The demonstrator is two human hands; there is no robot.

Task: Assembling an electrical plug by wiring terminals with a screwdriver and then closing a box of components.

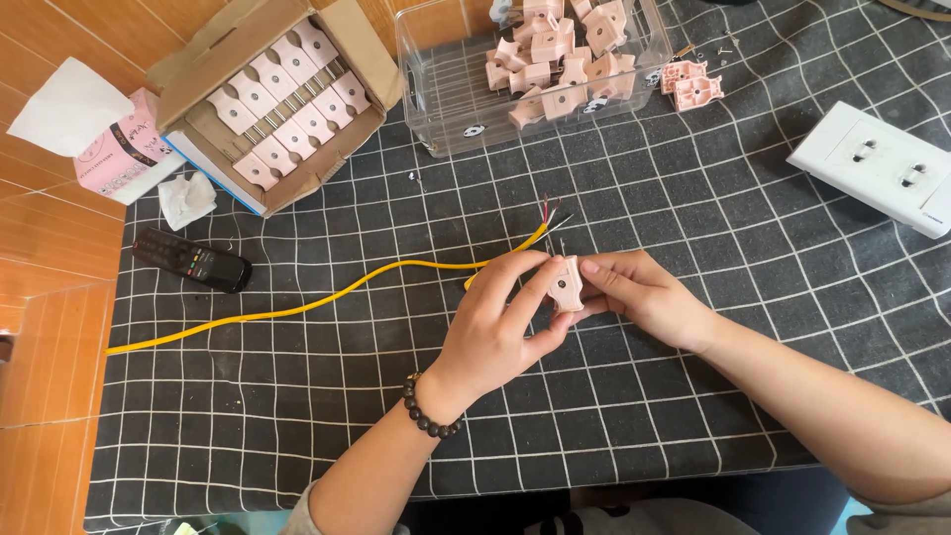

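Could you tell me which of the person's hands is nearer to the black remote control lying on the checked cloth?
Left. The left hand is apart from the black remote control, at mid-cloth to its right; the right hand lies farther right still, beyond the pink plug both hands hold.

Both hands (pixel 570 307) hold a pink plug (pixel 567 283) over the checked mat (pixel 693 198).

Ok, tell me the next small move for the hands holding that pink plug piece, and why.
Probably guide the bare wire ends of the yellow cable toward the small pink plastic plug piece. Both the left hand and right hand pinch that piece, while the stripped strands fan out loose just above it, not yet seated.
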